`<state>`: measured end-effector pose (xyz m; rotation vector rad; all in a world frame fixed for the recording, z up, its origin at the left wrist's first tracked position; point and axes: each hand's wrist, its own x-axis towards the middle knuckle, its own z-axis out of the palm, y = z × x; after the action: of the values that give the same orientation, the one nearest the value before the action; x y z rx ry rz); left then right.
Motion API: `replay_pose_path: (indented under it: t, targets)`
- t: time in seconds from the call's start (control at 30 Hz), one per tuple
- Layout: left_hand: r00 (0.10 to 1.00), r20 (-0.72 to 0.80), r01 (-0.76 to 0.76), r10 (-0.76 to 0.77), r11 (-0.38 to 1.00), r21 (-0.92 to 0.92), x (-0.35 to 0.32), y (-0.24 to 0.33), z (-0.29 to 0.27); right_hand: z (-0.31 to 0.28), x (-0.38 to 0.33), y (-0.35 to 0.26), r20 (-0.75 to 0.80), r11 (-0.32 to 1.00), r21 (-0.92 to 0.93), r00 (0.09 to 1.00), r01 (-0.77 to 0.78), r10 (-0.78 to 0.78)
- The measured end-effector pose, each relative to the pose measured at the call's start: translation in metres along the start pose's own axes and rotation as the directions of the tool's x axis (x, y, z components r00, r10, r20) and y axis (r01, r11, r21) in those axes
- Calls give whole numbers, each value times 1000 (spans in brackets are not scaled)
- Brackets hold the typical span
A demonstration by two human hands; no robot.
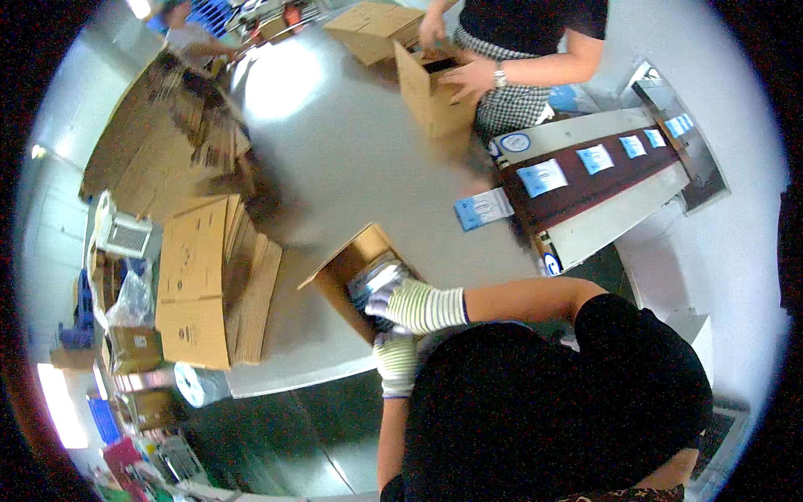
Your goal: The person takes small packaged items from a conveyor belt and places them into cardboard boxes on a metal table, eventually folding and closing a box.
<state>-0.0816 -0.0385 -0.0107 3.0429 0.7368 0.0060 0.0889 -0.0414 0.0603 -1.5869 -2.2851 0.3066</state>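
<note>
On the grey table, an open cardboard box (337,287) stands tilted in front of me, with blue-and-white packets (383,279) inside. My right hand (418,306), in a white-and-green striped glove, reaches over the box's near right side. Its fingers bend down and close against the packets, though the tips are blurred. My left hand (395,365), gloved alike, is at the box's near end, just below the right hand. The left fingers are hidden by the right hand and the box. One loose packet (483,209) lies on the table by the conveyor's end.
At right, a dark conveyor belt (577,197) carries several spaced packets. Across the table, a co-worker's hands (470,77) are at another open box (435,100). Flattened cardboard boxes (194,280) are stacked at left, with a larger pile (150,138) behind. Another person (191,42) stands far left.
</note>
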Motion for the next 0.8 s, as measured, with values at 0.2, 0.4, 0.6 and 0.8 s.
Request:
replay_pose_path:
  t: [0.2,0.4,0.6,0.8]
  targets:
    - [960,-280,5,-1,1000,13,16,-4,5,-36,-60,13,-151,948,302,977,-97,148]
    - [966,-257,-18,23,1000,19,21,-4,-6,-25,-125,66,35,906,107,912,-409,408]
    - [961,-275,-4,10,1000,20,17,-1,2,-41,-152,117,236,788,-9,765,-615,599]
    - [970,-239,39,-35,999,13,22,-1,4,-24,-161,188,-1,792,-108,797,-601,605]
